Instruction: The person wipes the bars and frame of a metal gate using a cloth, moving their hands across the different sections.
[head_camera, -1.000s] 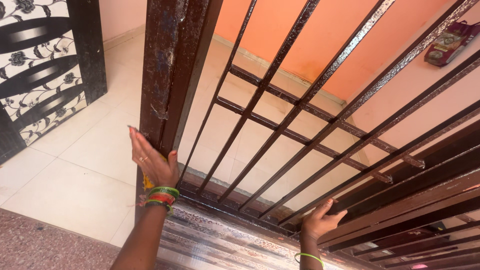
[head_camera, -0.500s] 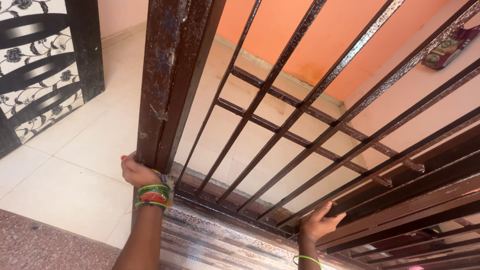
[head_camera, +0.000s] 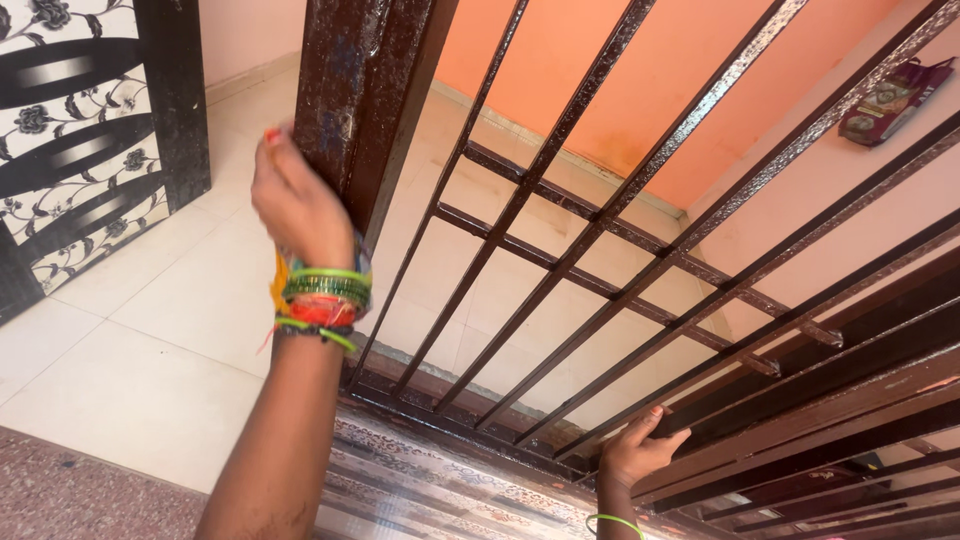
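The left hand (head_camera: 298, 205) closes around the gate (head_camera: 640, 260) at its thick end post (head_camera: 350, 110); the right hand (head_camera: 635, 455) clutches a low bar (head_camera: 700, 400). The gate stands over the threshold. Wrapped fingers and even pressure should keep it steady.

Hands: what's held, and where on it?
Left hand presses against the gate's thick end post, partway up. Right hand grips a bar near the gate's bottom rail.

Open gaps between gate bars (head_camera: 560, 150) (narrow), crossbars (head_camera: 600, 285) blocking lower passage
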